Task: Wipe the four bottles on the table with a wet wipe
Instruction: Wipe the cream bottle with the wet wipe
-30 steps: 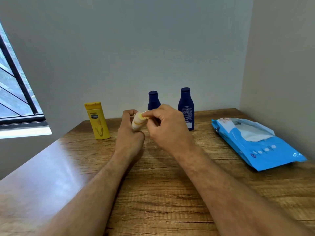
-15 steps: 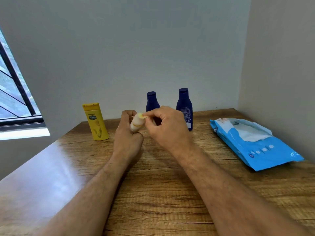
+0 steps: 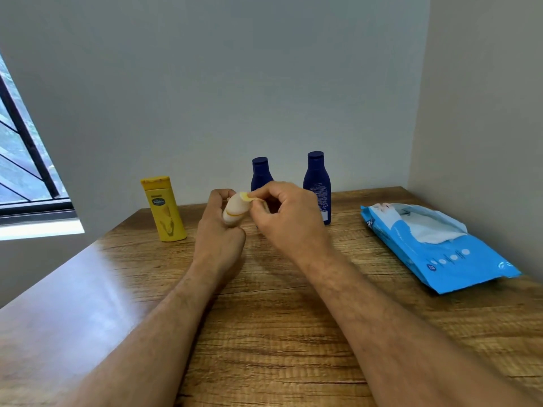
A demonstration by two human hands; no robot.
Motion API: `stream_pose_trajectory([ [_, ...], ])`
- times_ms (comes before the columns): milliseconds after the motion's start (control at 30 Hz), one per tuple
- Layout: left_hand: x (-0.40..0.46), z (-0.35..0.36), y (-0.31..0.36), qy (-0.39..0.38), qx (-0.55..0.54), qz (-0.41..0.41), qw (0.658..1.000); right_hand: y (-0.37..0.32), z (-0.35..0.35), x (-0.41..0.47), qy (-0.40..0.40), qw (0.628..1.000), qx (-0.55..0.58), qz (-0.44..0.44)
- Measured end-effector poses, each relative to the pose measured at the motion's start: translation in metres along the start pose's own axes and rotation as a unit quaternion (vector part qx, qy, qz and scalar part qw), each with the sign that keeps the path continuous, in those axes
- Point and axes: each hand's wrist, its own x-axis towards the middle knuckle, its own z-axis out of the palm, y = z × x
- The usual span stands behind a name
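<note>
My left hand (image 3: 219, 230) holds a small pale bottle (image 3: 233, 212) with a yellow top, tilted, above the table (image 3: 264, 333). My right hand (image 3: 286, 215) pinches the bottle's top end with thumb and fingertips. A pale scrap shows between those fingers; I cannot tell if it is a wipe. A yellow bottle (image 3: 163, 208) stands upright at the back left. Behind my hands stand two dark blue bottles: one (image 3: 260, 173) partly hidden by my fingers, the other (image 3: 317, 183) to its right. A blue wet wipe pack (image 3: 440, 257) lies at the right, flap open, with a white wipe (image 3: 432, 227) showing.
The table sits in a corner, with a wall right behind the bottles and another wall close to the wipe pack. A window (image 3: 20, 171) is at the far left. The table's left edge runs diagonally toward me.
Both hands stay on the small bottle in nearly the same place. My right fingertips have shifted slightly at its top.
</note>
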Motion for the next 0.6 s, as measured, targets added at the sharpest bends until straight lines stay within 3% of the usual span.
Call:
stream_pose_trajectory([
  [167,-0.0005,-0.0018,0.0000,0.015,0.028,0.012,0.999,-0.0022,0.0027,-0.0044,-0.074,0.995,0.002,-0.066],
  [300,-0.0014,-0.0019,0.0018,0.010,0.041,0.010,0.999,-0.0009,0.0006,-0.0027,-0.052,0.996,-0.005,-0.074],
  [467,-0.0007,0.0003,0.0059,0.006,0.021,-0.004,1.000,0.0015,-0.0020,0.0022,0.010,1.000,0.016,0.012],
  [600,-0.0017,-0.0011,0.0028,0.013,0.012,-0.004,1.000,0.0029,-0.0011,-0.0018,-0.050,0.997,-0.022,-0.057],
])
